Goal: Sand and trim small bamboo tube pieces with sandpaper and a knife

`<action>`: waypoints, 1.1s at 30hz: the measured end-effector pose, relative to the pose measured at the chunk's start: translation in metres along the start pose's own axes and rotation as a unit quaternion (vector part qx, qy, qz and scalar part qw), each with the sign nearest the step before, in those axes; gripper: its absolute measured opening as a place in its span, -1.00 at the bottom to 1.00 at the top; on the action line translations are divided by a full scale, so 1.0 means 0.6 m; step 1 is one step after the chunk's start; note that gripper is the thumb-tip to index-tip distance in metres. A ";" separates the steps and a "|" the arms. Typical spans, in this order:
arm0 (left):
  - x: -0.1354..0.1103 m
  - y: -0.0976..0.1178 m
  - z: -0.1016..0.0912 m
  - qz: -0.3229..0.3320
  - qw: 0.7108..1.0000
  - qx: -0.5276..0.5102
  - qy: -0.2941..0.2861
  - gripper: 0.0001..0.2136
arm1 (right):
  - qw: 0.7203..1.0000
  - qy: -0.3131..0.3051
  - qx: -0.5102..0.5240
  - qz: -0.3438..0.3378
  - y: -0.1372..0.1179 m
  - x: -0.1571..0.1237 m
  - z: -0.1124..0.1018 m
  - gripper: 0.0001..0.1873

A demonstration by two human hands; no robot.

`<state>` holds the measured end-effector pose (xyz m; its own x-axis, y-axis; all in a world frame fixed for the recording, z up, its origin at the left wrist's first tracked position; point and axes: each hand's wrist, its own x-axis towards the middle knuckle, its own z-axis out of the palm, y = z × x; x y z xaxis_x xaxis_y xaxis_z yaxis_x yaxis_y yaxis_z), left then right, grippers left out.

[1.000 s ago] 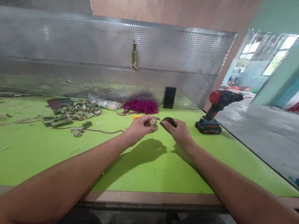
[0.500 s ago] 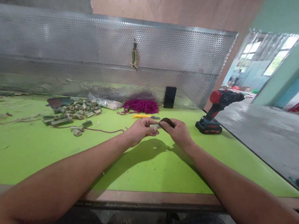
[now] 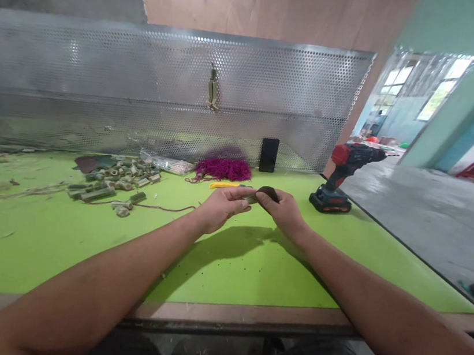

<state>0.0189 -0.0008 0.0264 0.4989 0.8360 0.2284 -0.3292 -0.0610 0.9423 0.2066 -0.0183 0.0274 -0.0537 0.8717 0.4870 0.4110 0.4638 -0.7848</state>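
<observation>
My left hand (image 3: 220, 209) is closed on a small pale green bamboo piece (image 3: 251, 198), pinched between thumb and fingers. Bent under the thumb of my right hand (image 3: 288, 212) is a dark strip of sandpaper (image 3: 269, 193), its edge against the bamboo's right end. Both hands are raised over the green tabletop (image 3: 248, 289), near its middle. Just behind them lies a yellow utility knife (image 3: 223, 185), partly hidden by my left fingers. To the left sits a heap of cut bamboo pieces (image 3: 121, 174), with a dark red cord (image 3: 165, 208) trailing from it.
A cordless drill (image 3: 336, 179) stands on the table's right side. Along the back are a phone (image 3: 268, 155), purple string (image 3: 224, 168) and a plastic bag of thin sticks (image 3: 171, 164). A bamboo figure (image 3: 212, 88) hangs on the perforated metal panel (image 3: 101, 78).
The bamboo piece has turned slightly in my left fingers, and the sandpaper strip has shifted a little to the right and curls more. Both arms stay nearly in place.
</observation>
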 end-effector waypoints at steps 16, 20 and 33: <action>-0.002 0.004 -0.005 0.014 0.996 0.083 -0.020 -0.49 | 0.998 -0.060 0.011 -0.002 -0.010 -0.009 0.000 -0.53; -0.004 0.009 -0.005 0.013 0.990 0.138 -0.010 -0.45 | 0.999 -0.022 -0.041 -0.002 -0.008 -0.007 0.000 -0.49; -0.010 0.009 0.013 0.026 0.974 0.223 -0.006 -0.39 | 0.981 -0.030 -0.186 -0.055 -0.005 -0.008 0.001 -0.49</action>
<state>0.0203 -0.0107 0.0322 0.5009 0.8195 0.2784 0.0266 -0.3361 0.9415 0.2051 -0.0235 0.0271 -0.1647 0.8330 0.5282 0.7032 0.4747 -0.5293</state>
